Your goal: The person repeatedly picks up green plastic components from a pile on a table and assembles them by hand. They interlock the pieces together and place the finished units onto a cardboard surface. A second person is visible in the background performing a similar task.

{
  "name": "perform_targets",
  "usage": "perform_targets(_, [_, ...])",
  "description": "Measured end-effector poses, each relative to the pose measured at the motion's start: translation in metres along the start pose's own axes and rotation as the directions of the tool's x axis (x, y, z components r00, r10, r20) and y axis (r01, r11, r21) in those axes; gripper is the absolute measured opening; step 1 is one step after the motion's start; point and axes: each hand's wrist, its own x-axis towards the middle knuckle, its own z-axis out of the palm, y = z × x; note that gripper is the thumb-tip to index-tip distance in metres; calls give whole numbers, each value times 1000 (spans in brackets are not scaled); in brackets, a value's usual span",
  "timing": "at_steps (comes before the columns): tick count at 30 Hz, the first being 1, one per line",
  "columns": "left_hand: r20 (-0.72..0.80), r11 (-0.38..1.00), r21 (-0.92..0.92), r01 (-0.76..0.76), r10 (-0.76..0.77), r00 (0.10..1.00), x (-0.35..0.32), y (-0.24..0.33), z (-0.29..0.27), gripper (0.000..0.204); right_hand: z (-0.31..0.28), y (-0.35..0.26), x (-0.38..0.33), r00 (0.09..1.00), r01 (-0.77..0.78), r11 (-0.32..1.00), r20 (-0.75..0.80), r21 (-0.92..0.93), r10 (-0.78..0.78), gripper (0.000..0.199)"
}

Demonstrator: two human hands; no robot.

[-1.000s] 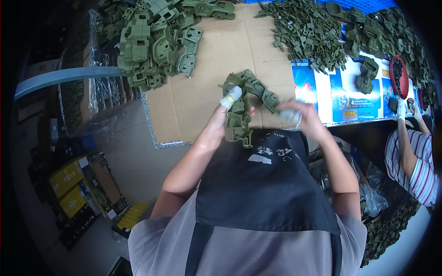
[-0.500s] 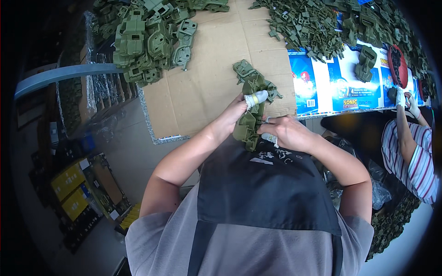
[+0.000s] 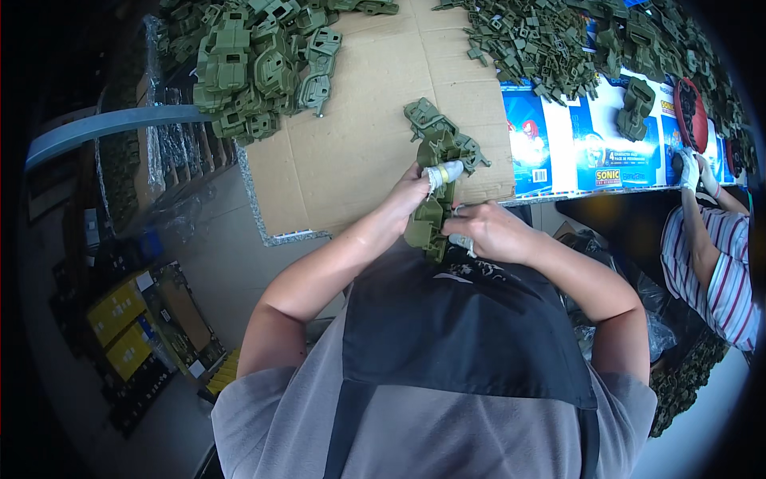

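In the head view, the left hand [image 3: 411,195] and the right hand [image 3: 487,231] both gripped an olive-green plastic moulded part [image 3: 435,188], held upright over the near edge of the cardboard sheet [image 3: 351,152] on the table. The part looked light, stiff and slightly snappable, best held by its thicker lower body. Left of the cardboard lay a heap of assembled green pieces [image 3: 247,68]; right of it, loose green parts [image 3: 542,40] and blue printed cartons [image 3: 582,140]. A co-worker's gloved hand [image 3: 688,168] worked beyond the cartons.

Both hands [image 3: 447,211] clasp a green plastic part [image 3: 435,188].
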Motion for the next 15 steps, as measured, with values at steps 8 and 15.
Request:
perform_targets(8, [-74, 961, -142, -239, 230, 970, 16, 14, -69, 38, 7, 74, 20, 880, -271, 955, -371, 124, 298, 49])
perform_targets(15, [-134, 883, 42, -468, 469, 873, 6, 23, -97, 39, 32, 85, 39, 713, 57, 699, -519, 713, 471, 62])
